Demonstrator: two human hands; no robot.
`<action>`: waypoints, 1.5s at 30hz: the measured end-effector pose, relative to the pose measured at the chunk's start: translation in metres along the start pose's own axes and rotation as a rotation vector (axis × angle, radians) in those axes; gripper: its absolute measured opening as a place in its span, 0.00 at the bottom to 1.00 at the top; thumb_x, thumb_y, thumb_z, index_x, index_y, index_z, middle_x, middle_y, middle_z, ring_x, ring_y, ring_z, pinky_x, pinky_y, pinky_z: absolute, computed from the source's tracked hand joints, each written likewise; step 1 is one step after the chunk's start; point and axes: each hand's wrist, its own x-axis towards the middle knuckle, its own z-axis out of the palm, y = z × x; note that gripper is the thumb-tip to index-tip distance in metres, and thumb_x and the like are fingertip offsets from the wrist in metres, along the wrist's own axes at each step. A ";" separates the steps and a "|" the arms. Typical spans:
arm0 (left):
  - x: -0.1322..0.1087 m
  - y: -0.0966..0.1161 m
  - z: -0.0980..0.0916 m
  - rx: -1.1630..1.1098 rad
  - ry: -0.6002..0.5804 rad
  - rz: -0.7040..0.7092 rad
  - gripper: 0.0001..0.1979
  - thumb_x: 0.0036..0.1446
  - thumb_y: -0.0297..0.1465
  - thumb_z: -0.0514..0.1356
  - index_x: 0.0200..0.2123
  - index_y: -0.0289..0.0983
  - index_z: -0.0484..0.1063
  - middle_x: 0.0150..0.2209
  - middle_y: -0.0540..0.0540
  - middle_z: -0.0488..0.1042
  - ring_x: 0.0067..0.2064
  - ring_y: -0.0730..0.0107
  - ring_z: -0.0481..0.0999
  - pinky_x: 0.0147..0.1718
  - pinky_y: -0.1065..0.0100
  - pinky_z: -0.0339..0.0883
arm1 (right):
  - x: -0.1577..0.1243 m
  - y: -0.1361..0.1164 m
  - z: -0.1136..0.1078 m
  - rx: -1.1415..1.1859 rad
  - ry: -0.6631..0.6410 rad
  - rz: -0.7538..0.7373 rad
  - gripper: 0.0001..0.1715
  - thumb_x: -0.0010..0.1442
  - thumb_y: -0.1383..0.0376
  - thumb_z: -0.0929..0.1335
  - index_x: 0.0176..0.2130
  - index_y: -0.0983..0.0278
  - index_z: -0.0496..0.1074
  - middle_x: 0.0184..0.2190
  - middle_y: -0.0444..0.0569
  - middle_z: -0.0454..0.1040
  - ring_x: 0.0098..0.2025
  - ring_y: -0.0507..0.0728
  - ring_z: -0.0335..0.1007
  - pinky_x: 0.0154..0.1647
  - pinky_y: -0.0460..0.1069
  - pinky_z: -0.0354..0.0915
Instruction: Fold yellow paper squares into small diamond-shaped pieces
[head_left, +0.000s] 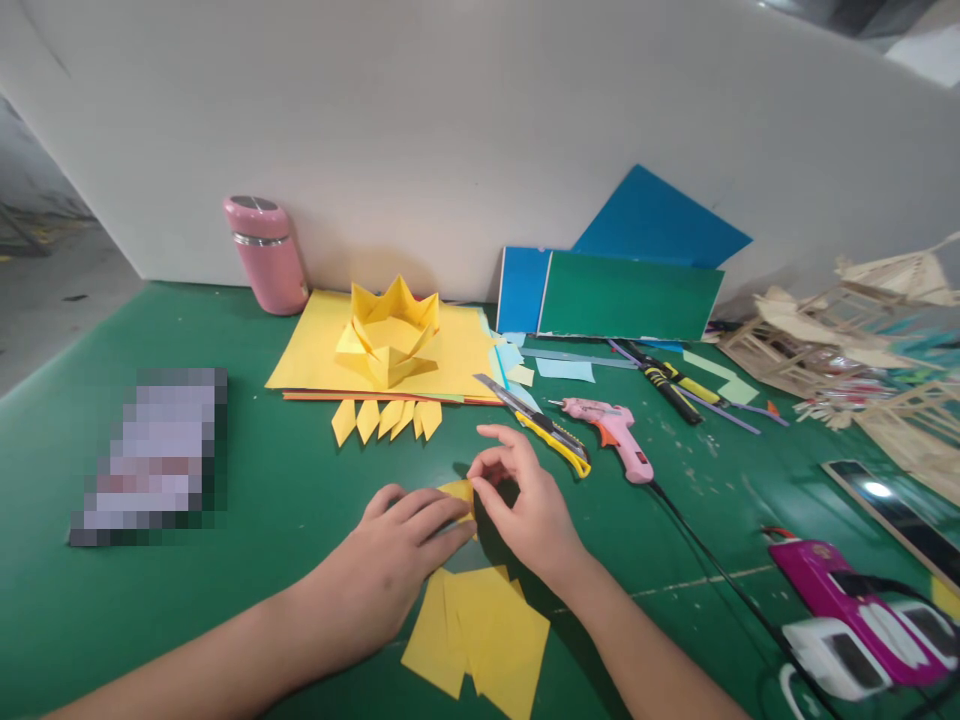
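Note:
A small piece of folded yellow paper point(459, 491) lies at the middle of the table between my hands. My left hand point(409, 545) rests over it from the left, its fingers closed on the paper and covering most of it; the thumb is hidden. At the paper's right edge, my right hand point(517, 505) pinches it between thumb and index finger, the other fingers curled loosely above. Just below my hands are several overlapping loose yellow paper pieces point(499, 630). Beyond them, several folded yellow paper points point(391, 418) form a row along the edge of the stacked sheets.
A yellow paper crown-like ring point(390, 335) sits on stacked yellow sheets point(315, 345). Behind stands a pink flask point(268, 258). To the right are a utility knife point(551, 437), a pink glue gun point(611, 430), pliers point(667, 385), a phone point(892, 510) and a magenta battery pack point(817, 575).

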 end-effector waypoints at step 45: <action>0.003 0.008 -0.005 0.187 0.055 -0.102 0.23 0.52 0.20 0.53 0.49 0.46 0.69 0.55 0.41 0.68 0.51 0.54 0.68 0.45 0.55 0.61 | 0.004 0.004 -0.013 -0.205 -0.234 -0.215 0.17 0.60 0.75 0.63 0.48 0.62 0.64 0.30 0.45 0.77 0.36 0.56 0.71 0.40 0.50 0.66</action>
